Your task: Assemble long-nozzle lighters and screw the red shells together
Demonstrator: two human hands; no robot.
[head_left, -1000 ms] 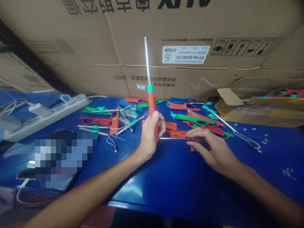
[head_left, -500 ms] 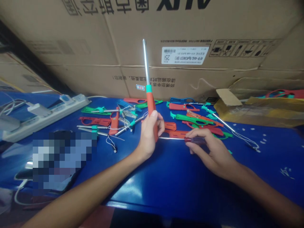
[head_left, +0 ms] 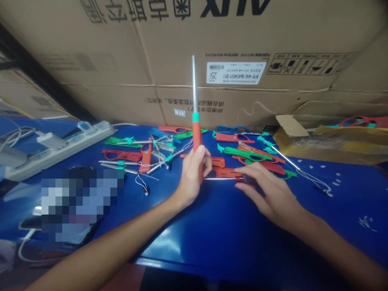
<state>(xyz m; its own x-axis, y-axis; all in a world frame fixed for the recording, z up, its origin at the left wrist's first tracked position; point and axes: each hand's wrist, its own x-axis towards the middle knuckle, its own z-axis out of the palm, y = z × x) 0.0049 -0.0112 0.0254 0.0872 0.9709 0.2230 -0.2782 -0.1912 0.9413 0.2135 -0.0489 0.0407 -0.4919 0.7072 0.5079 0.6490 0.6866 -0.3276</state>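
My left hand (head_left: 192, 173) is closed around the body of an orange lighter (head_left: 197, 131), a long-nosed stick type. It stands nearly upright, with a green collar and a silver tube at the top. From the right, a screwdriver (head_left: 241, 178) lies level, its thin shaft reaching the lower part of the lighter. Its dark red handle sits between the thumb and fingers of my right hand (head_left: 273, 194). My left hand and the lighter hide the screwdriver's tip. Orange half-shells (head_left: 228, 173) lie on the blue table just behind the shaft.
Loose lighter parts, such as a green shell (head_left: 248, 152), a red shell (head_left: 130, 155) and wired metal tubes (head_left: 287, 157), lie across the table. A power strip (head_left: 75, 146) and a blurred-out device are at left. An open carton (head_left: 336, 141) stands right; a large cardboard box (head_left: 169, 48) stands behind.
The lighter's tube has shifted right and stands straighter. My right hand's fingers have moved on the screwdriver handle, covering more of it. The loose parts look unchanged.
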